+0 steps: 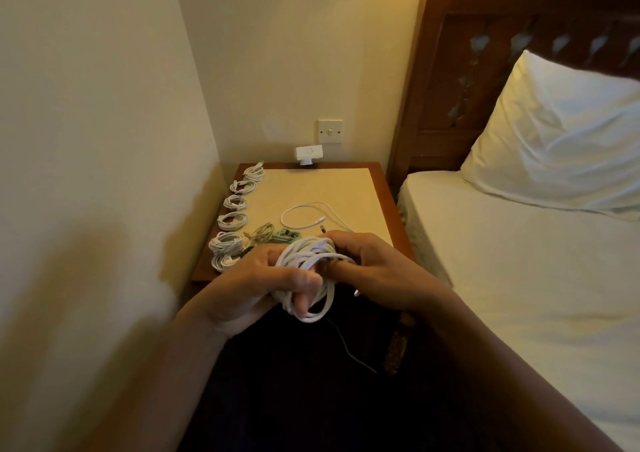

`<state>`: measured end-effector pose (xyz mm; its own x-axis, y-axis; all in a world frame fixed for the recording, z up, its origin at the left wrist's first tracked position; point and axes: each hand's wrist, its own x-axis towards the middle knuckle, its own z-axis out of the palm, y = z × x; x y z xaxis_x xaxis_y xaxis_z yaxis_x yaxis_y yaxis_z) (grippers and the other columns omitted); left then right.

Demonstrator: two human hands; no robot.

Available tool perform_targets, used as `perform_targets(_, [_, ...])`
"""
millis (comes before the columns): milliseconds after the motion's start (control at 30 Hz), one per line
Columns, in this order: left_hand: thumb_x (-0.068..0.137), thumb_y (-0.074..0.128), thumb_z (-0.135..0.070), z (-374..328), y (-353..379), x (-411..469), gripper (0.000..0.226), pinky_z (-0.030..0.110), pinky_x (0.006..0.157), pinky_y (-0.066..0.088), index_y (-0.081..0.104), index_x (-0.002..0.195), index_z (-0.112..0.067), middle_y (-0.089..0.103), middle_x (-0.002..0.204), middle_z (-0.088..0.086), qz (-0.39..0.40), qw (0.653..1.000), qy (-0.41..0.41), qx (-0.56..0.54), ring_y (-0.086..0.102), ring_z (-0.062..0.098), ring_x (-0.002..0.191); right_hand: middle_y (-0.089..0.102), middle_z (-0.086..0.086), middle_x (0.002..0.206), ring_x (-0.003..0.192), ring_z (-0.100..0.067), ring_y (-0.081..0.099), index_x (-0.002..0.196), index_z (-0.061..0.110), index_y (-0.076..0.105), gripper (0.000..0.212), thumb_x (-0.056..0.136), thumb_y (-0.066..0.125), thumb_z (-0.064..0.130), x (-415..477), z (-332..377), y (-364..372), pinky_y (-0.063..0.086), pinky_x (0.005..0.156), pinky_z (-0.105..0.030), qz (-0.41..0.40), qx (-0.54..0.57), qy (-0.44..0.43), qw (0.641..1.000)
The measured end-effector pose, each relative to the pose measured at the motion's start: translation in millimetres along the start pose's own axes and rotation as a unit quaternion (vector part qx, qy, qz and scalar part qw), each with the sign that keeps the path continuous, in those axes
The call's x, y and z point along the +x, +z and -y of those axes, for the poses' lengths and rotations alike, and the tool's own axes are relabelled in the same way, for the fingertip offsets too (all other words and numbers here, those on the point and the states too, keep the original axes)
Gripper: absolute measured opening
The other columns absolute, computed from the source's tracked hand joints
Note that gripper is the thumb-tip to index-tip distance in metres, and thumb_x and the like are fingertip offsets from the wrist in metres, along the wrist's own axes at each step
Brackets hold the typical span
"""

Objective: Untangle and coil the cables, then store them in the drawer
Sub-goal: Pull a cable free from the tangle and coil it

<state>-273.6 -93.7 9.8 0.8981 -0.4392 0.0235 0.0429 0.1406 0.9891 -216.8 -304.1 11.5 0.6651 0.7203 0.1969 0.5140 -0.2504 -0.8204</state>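
White cable (306,261), partly coiled, hangs just off the nightstand's (346,188) near edge. The left hand's (256,275) fingers curl round its loops, and the right hand (377,268) seemingly pinches a strand. Finished coils (234,202) line the left edge. One loose cable (304,214) lies mid-surface, uncoiled. Storing is not yet done.

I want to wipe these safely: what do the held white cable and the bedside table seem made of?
The white cable: smooth matte plastic or rubber jacket, probably; it bends in soft loops. The bedside table: reddish-brown wood or veneer rim, slightly glossy; its cream inset top looks matte, perhaps laminate or stone, unclear.
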Motion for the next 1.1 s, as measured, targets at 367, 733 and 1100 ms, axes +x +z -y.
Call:
perform_targets(367, [0.097, 0.054, -0.032, -8.4, -8.2, 5.0, 0.035, 0.027, 0.07, 0.033, 0.061, 0.072, -0.009, 0.035, 0.042, -0.004, -0.226, 0.931, 0.072, -0.278, 0.039, 0.012, 0.047, 0.061, 0.015, 0.071, 0.062, -0.003, 0.051, 0.103, 0.027, 0.069, 0.023, 0.108, 0.047, 0.032, -6.7, -74.5, 8.7, 0.042, 0.063, -0.03, -0.176, -0.065, 0.13, 0.974])
perform_targets(733, [0.099, 0.063, -0.044, 21.1, -3.1, 28.2, 0.042, 0.031, 0.077, 0.049, 0.07, 0.086, -0.004, 0.073, 0.083, 0.01, -0.276, 0.948, 0.018, 0.159, 0.065, 0.012, 0.075, 0.058, 0.006, 0.079, 0.071, -0.009, 0.055, 0.087, 0.024, 0.057, 0.021, 0.106, 0.048, 0.027, -8.3, 48.1, 45.5, 0.046, 0.069, -0.028, 0.073, -0.252, 0.037, 0.964])
perform_targets(1100, [0.075, 0.081, -0.044, 7.4, 5.1, -6.9, 0.057, 0.021, 0.057, 0.046, 0.063, 0.091, 0.008, 0.058, 0.073, 0.02, -0.075, 0.994, -0.003, 0.077, 0.053, 0.024, 0.064, 0.072, 0.001, 0.084, 0.058, -0.013, 0.058, 0.094, 0.028, 0.077, 0.012, 0.093, 0.07, 0.039, 11.5, -9.8, -43.4, 0.049, 0.057, -0.032, -0.131, -0.034, 0.057, 0.989])
